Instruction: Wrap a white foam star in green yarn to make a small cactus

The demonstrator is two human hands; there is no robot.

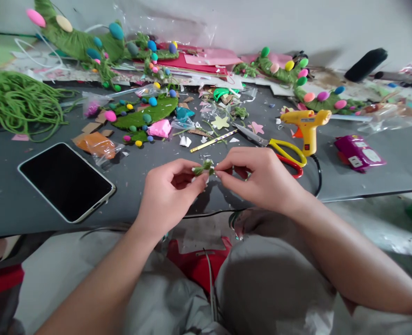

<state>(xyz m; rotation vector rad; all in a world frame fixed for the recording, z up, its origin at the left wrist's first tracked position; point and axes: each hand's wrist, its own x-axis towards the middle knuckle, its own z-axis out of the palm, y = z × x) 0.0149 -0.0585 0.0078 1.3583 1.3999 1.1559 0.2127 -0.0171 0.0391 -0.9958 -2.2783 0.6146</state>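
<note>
Between thumb and fingers, my left hand [173, 190] pinches a small green yarn piece with white edges [203, 168]. My right hand [258, 174] is closed in a pinch at the right end of that piece, its fingertips touching it or something too small to make out. Both hands are above the front edge of the grey table [132, 204]. Just beyond the right hand lie scissors [279, 150] with yellow and red handles. A patterned pencil-like stick [213, 141] and a pale yellow star [220, 122] lie past the fingertips.
A phone [66, 181] lies at left, near an orange packet [99, 145] and a heap of green yarn [17, 102]. The yellow glue gun [307, 128] stands at right with its cable, beside a purple packet [359, 152]. Egg-decorated green wreaths [83, 44] line the back.
</note>
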